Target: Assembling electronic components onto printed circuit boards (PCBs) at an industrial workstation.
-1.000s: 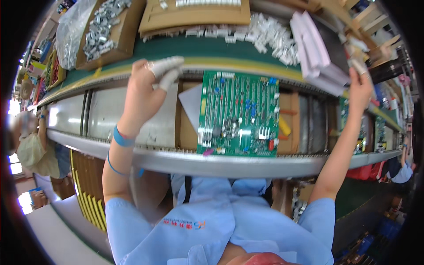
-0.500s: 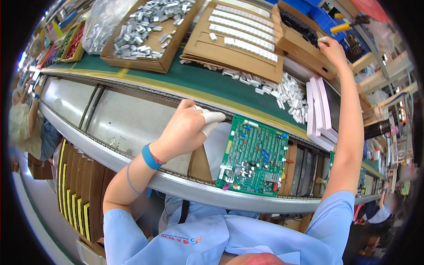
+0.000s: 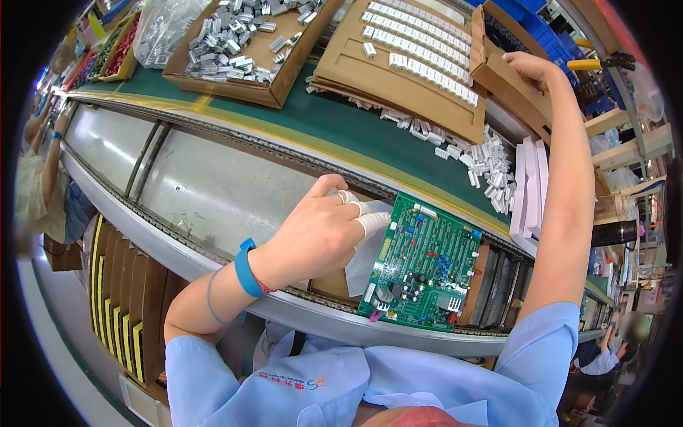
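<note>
One green circuit board (image 3: 425,265); left hand (image 3: 319,231) half-curled beside its edge; right hand (image 3: 537,70) at carton (image 3: 511,89); cannot tell either grip's hold.

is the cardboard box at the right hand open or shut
Open: the box has an uncovered top, with dark parts showing inside.

Conveyor rail (image 3: 171,249): bare silver metal, slanting from nine o'clock down toward four.
Bench top (image 3: 306,134): green, edged in yellow, from ten o'clock across twelve.
Wooden frame (image 3: 638,146): pale slats, between two and three o'clock.
Light (image 3: 32,96): white glare near ten o'clock.
Pale grey surface (image 3: 46,320): eight o'clock; floor or tabletop, cannot tell.
</note>
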Motion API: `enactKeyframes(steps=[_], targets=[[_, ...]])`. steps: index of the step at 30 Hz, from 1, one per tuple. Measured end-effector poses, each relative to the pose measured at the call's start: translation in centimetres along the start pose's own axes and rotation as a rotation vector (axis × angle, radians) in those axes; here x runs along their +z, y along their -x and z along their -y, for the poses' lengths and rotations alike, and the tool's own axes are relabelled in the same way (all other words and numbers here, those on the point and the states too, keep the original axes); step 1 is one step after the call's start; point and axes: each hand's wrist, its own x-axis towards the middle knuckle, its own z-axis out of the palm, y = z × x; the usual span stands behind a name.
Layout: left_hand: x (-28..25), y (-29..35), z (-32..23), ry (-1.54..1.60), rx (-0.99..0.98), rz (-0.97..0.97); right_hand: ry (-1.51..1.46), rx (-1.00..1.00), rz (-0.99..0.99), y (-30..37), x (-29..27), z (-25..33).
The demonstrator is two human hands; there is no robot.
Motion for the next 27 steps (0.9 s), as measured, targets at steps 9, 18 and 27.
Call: enactKeyframes(steps=[9,18,27], targets=[[0.6,-0.5,0.8,0.041,-0.056,0.034,-0.071,-0.008,-0.134,-0.5,-0.1,-0.9],[0.6,-9.2,6.2,-0.414,0.024,-0.152,0.13,0.009,-0.366,-2.5,0.6,0.4],[1.0,-13.8,9.9,-0.62,0.124,0.117,0.126,-0.083,-0.395,2.2,2.3,2.4]])
